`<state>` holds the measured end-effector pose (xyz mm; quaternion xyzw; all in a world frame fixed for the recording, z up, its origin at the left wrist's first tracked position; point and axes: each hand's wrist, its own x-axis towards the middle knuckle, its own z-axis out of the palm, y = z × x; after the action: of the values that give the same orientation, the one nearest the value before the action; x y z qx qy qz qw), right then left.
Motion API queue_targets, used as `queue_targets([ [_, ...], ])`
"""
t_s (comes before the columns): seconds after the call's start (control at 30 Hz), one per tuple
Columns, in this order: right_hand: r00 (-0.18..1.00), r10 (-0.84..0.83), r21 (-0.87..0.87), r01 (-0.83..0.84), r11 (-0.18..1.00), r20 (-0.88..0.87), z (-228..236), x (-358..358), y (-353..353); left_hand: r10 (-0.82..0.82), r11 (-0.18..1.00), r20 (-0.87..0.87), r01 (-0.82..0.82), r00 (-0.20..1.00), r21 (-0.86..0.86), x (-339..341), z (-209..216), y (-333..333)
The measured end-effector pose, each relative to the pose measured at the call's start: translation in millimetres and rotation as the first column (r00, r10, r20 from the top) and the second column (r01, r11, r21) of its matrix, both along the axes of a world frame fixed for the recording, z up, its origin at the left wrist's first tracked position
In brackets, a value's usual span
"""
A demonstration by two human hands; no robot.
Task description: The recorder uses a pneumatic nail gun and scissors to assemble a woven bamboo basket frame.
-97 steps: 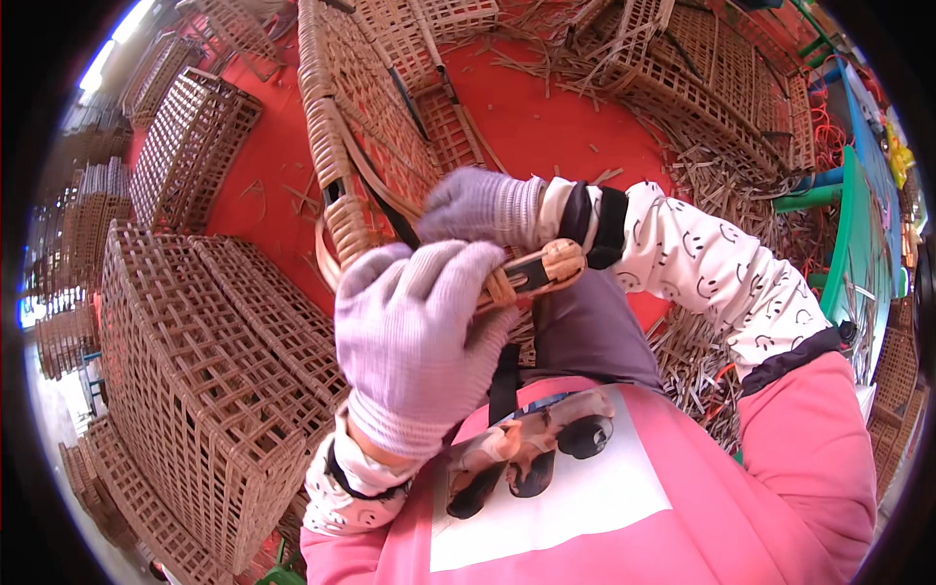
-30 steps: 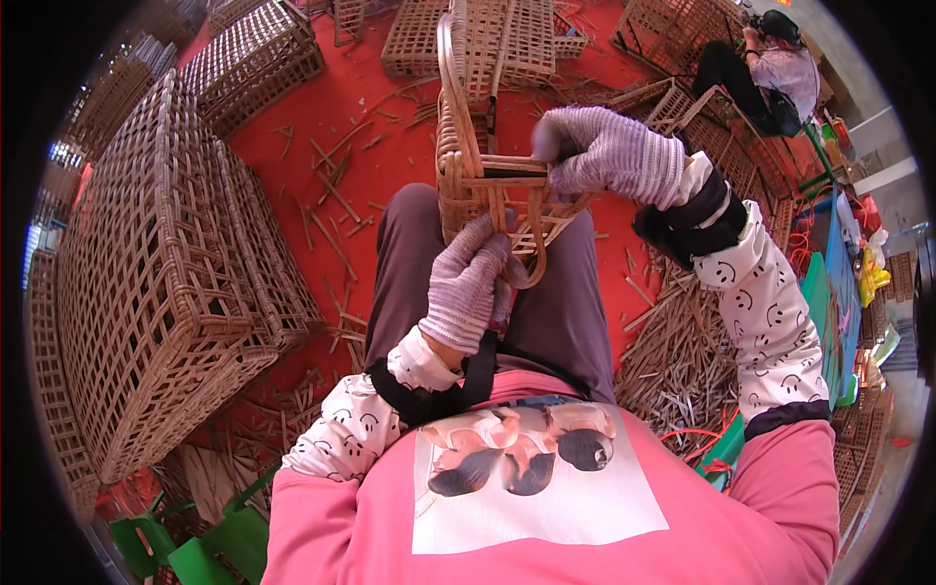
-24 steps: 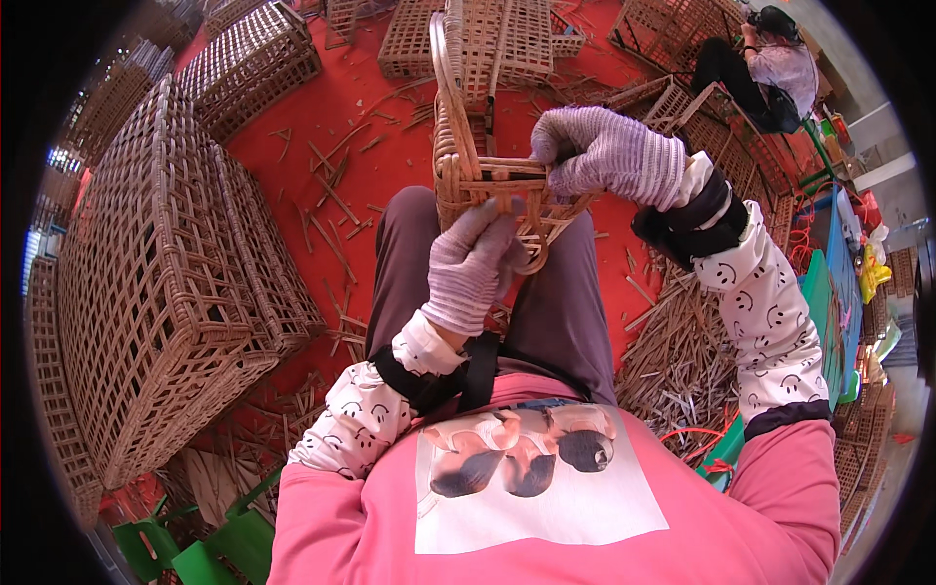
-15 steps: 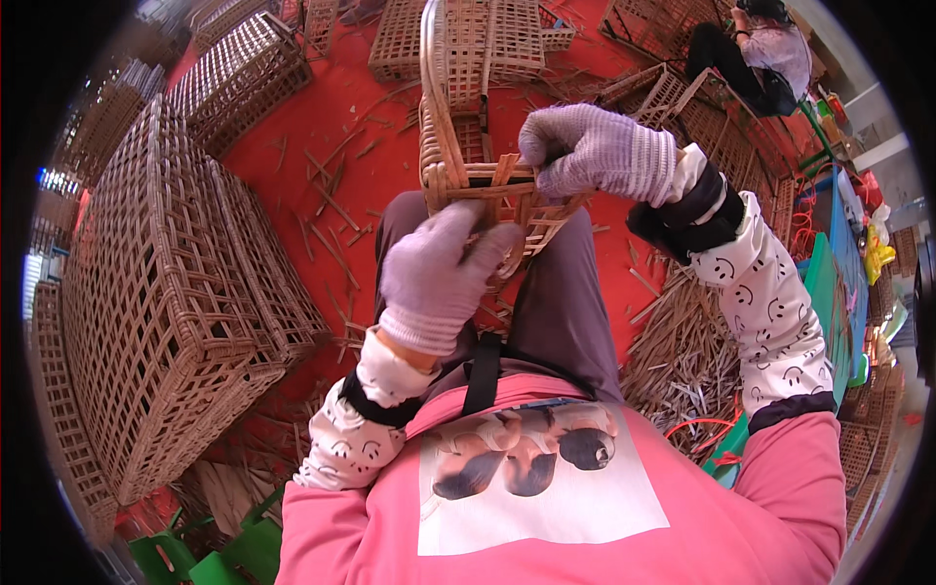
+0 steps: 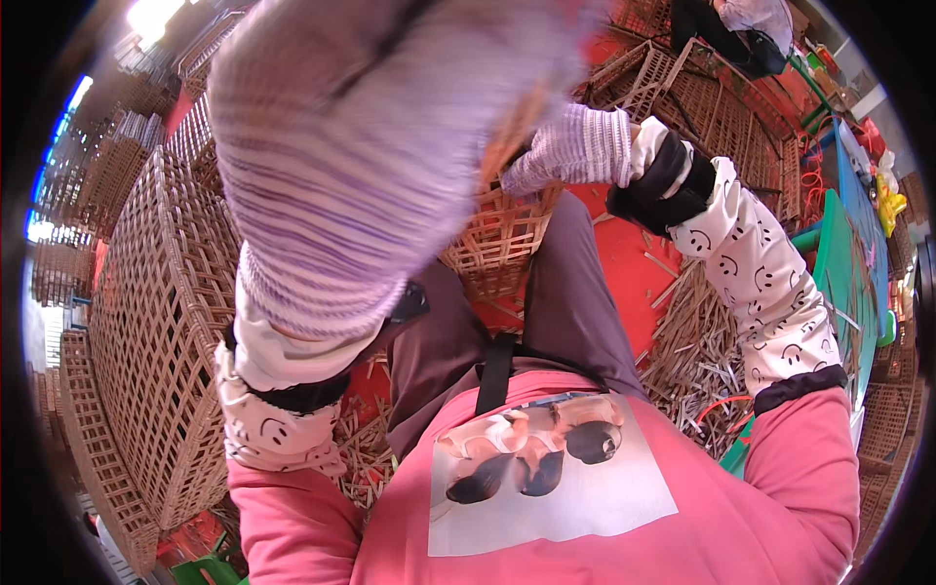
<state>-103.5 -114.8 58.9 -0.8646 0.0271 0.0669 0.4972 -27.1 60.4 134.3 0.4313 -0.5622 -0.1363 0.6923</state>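
A brown woven wicker basket stands tilted between my knees, its upper part covered by my hands. My right hand, in a purple-and-white knit glove, is closed at the basket's upper right edge. In a matching glove, my left hand is raised close to the camera, large and smeared by motion. Its fingers are blurred, so their grip cannot be made out. A blurred brown strip shows between the two hands; whether my left hand holds it is unclear.
A large woven basket stands at my left. Loose wicker strips lie heaped on the red floor at my right, near a green panel. More wicker frames stand at the far right, with another person beyond.
My left hand has risen from the basket's near side to close before the camera. My right hand has shifted slightly left and stays at the basket, which leans differently.
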Motion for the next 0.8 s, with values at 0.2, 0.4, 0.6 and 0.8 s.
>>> queue_targets([
  [0.2,0.996,0.031,-0.108,-0.023,0.994,0.079,-1.2,20.4,18.1,0.281,0.955,0.526,-0.288,0.803,-0.07,10.0,30.9,-35.2],
  [0.4,0.962,-0.147,-0.161,0.187,0.969,0.231,-18.8,-24.5,13.3,0.679,0.676,0.732,-0.436,0.058,-0.593,118.5,-13.7,-149.9],
  [0.6,0.872,-0.332,-0.082,0.384,0.92,0.361,-45.7,-31.5,19.1,0.551,0.68,0.826,-0.511,-0.116,-0.526,127.2,-39.8,-151.5],
  [0.8,0.815,-0.261,-0.152,0.388,0.909,0.517,-38.2,-24.6,30.2,0.472,0.755,0.867,-0.433,-0.161,-0.492,87.2,-23.8,-108.7],
])
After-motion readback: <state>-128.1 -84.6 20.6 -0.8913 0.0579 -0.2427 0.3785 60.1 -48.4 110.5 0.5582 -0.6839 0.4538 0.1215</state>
